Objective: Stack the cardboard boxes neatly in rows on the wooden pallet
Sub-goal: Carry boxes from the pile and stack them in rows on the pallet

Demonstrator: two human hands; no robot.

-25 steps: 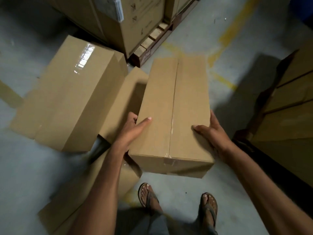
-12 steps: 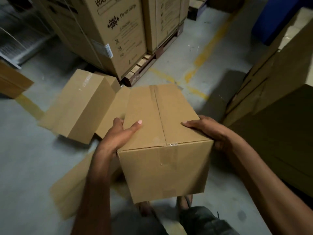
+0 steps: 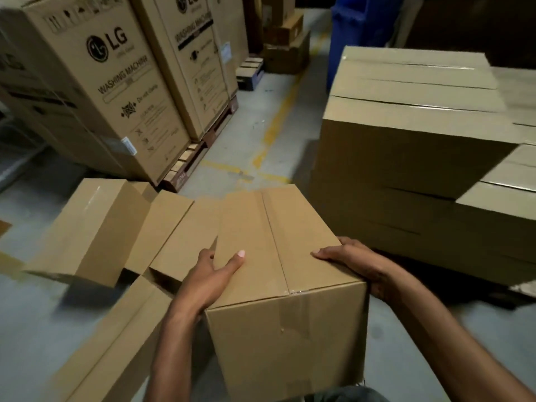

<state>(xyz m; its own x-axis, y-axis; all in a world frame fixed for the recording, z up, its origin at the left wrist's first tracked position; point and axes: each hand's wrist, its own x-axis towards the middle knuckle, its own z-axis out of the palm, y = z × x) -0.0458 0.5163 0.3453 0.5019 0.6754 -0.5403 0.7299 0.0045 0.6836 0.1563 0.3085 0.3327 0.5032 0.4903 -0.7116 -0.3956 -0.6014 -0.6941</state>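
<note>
Fingers of the left hand (image 3: 209, 281) and right hand (image 3: 355, 264) clasp a taped cardboard box (image 3: 285, 285) at lower centre, beside stacked boxes (image 3: 412, 158) at right.

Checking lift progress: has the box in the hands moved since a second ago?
Yes. The held box has risen off the floor, away from the loose boxes lying there.

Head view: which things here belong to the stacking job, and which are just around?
Job:
plain brown cardboard box held by left hand and right hand
stacked plain cardboard boxes
loose plain cardboard boxes on floor

Just around:
printed washing-machine cartons
blue bin
</note>
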